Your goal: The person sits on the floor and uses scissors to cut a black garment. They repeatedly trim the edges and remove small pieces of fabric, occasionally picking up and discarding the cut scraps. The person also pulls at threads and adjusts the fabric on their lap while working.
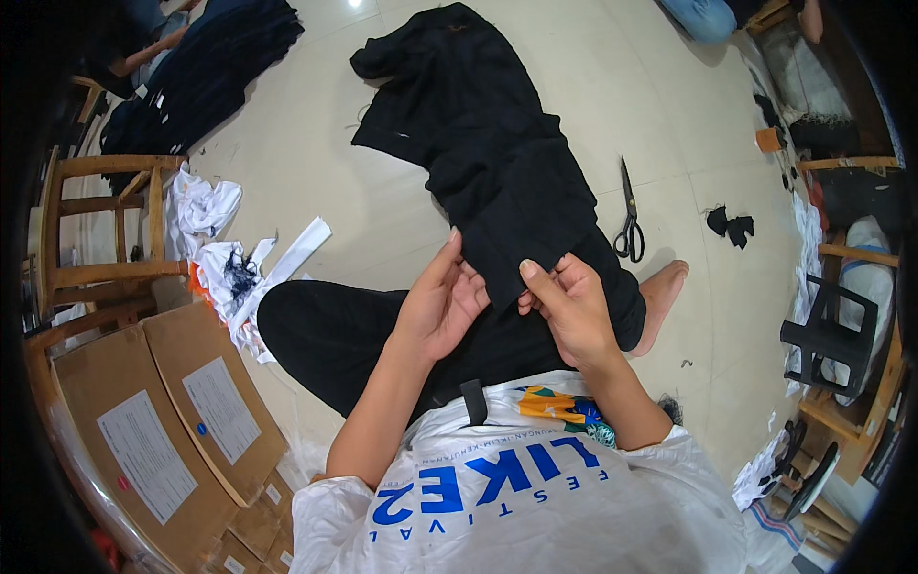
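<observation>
A black garment (pixel 507 182) lies spread over the floor and across my lap, its near edge raised between my hands. My right hand (pixel 574 311) pinches that edge, the thumb on top and the fingers bent beneath. At the left side of the same edge, my left hand (pixel 448 301) is half curled with its palm showing. Its thumb is stretched out apart from the fingers and rests by the cloth. Black-handled scissors (pixel 628 215) lie on the floor to the right of the garment, blades pointing away.
Cardboard boxes (pixel 143 421) stand at the near left, by a wooden chair (pixel 115 220) and white cloth scraps (pixel 206 206). Dark garments (pixel 215 77) are heaped at the far left, beside another person. Black scraps (pixel 732 227) and a black plastic stool (pixel 832 330) are on the right.
</observation>
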Motion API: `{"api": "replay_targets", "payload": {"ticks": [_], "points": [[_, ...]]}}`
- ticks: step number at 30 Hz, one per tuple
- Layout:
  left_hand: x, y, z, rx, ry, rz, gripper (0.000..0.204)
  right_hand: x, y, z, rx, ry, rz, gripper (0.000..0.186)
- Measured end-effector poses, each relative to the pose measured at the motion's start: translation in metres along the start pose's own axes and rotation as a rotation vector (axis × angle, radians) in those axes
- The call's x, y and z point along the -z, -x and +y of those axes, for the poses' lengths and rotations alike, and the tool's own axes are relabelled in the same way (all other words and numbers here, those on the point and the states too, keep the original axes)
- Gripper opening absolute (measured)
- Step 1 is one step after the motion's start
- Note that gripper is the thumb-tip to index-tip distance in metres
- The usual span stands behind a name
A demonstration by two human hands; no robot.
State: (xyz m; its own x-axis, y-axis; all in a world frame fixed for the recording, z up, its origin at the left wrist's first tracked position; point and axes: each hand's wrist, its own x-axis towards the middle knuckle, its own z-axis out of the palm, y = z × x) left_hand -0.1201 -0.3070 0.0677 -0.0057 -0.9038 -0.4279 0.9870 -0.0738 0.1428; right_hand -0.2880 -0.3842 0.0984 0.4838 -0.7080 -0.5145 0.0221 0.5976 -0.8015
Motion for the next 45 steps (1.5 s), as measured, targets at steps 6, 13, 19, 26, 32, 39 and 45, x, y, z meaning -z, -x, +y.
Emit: {"api": "replay_targets", "payload": {"ticks": [6, 13, 19, 26, 32, 39, 45], "points": [[-0.016, -0.023, 0.009, -0.232, -0.179, 0.087, 0.032, 0.007, 0.000, -0.002, 0.038, 0.012, -0.012, 0.012], [-0.025, -0.002, 0.008, -0.328, -0.324, 0.157, 0.033, 0.000, 0.003, -0.006, 0.027, -0.164, -0.025, 0.015], [-0.008, -0.006, -0.004, -0.053, -0.175, 0.135, 0.034, 0.000, 0.004, 0.000, -0.022, -0.113, -0.075, 0.012], [-0.016, 0.002, -0.008, -0.072, -0.438, 0.158, 0.034, 0.008, 0.005, 0.003, 0.043, -0.003, -0.111, 0.011], [-0.026, 0.006, -0.007, -0.167, -0.527, 0.253, 0.038, 0.010, 0.004, 0.001, 0.037, 0.027, -0.084, 0.016], [-0.030, 0.006, -0.010, -0.245, -0.553, 0.190, 0.045, 0.007, 0.001, 0.001, 0.103, 0.073, -0.060, 0.018], [-0.029, 0.005, -0.013, -0.269, -0.538, 0.192, 0.048, 0.005, 0.001, 0.001, 0.107, 0.048, -0.037, 0.022]]}}
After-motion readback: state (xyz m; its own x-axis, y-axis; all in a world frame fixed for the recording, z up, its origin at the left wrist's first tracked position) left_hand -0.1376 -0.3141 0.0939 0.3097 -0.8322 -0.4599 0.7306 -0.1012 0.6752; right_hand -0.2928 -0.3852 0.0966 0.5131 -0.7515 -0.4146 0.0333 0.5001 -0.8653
